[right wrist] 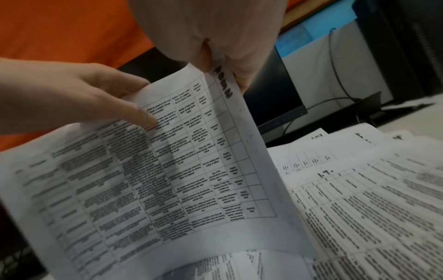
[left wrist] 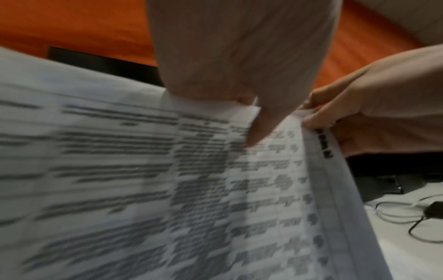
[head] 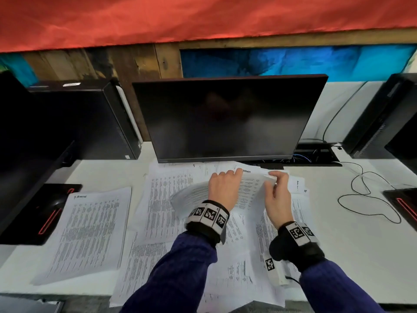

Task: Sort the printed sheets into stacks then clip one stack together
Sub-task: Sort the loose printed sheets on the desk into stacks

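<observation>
I hold a curved bundle of printed sheets [head: 248,190] just in front of the monitor, lifted above the loose sheets [head: 158,211] spread over the white desk [head: 338,245]. My left hand [head: 225,176] grips the bundle's top edge, with a finger [left wrist: 257,130] lying on the printed table [left wrist: 143,170]. My right hand [head: 274,178] pinches the top right corner; in the right wrist view the right hand's fingers [right wrist: 239,72] pinch beside a handwritten word on the sheet [right wrist: 191,170]. A separate neat stack [head: 90,233] lies at the left.
A dark monitor [head: 225,118] stands right behind the papers. Black computer towers stand at the left [head: 90,118] and right [head: 383,116]. A mouse [head: 54,204] sits on a black pad at the left. A loose cable [head: 365,195] loops over the desk at the right.
</observation>
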A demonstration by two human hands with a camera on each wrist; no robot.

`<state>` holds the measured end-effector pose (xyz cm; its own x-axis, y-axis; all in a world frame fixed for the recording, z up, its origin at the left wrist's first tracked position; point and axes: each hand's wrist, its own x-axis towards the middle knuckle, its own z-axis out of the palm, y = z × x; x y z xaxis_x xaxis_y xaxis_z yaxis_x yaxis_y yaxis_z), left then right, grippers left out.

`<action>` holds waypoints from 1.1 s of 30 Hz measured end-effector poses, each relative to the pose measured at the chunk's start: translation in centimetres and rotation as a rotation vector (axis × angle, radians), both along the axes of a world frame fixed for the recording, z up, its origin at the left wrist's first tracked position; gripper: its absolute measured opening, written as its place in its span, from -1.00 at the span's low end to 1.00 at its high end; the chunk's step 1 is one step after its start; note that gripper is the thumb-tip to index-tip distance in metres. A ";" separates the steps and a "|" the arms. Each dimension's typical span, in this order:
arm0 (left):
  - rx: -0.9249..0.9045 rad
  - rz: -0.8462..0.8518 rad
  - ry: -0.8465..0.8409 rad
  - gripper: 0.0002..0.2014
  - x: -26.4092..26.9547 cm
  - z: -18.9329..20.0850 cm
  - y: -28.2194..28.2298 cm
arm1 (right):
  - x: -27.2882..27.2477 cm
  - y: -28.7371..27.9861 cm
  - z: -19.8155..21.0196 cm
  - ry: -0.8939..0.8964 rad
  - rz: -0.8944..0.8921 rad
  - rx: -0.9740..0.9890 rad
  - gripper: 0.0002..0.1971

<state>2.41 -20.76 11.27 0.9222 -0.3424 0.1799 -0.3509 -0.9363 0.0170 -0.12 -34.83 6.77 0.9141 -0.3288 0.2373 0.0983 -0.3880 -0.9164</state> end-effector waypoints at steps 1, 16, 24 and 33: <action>-0.024 0.009 -0.011 -0.62 0.1 0.5 0.3 | -0.1 -0.2 -0.3 0.032 0.001 0.079 -0.67; -1.423 0.362 0.213 -0.54 -1.9 0.9 11.4 | 1.8 4.2 3.0 0.236 0.339 0.697 -0.78; -1.429 0.602 0.149 -0.46 -3.0 -6.3 12.8 | 1.1 8.6 -0.1 0.295 0.326 0.475 -0.81; -1.326 0.663 0.272 -0.44 -4.0 -11.6 13.1 | -0.4 10.5 -5.3 0.458 0.171 0.455 -0.90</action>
<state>-1.59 -7.63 -0.29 0.8955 0.4067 -0.1808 0.2702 -0.1739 0.9470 -0.56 -24.34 1.52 0.9379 -0.1455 -0.3148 -0.3134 0.0333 -0.9490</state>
